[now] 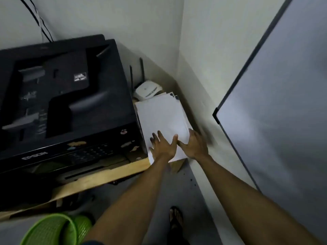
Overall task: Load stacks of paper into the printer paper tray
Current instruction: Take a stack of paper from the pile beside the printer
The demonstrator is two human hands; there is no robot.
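A black Epson printer (67, 103) stands on a wooden shelf (106, 175) at the left. To its right lies a white stack of paper (162, 115) in the corner. My left hand (163, 146) rests flat on the stack's near end, fingers spread. My right hand (194, 145) lies at the stack's near right edge, thumb on top and fingers curled over the side. Whether the stack is lifted I cannot tell. The printer's paper tray slot (85, 172) shows dimly at the front, low down.
A white router (147, 90) with two antennas sits behind the paper. Walls close in at the back and right, where a whiteboard (283, 112) leans. A green plastic basket (53, 230) is at the bottom left. My sandalled foot (175, 220) stands on the grey floor.
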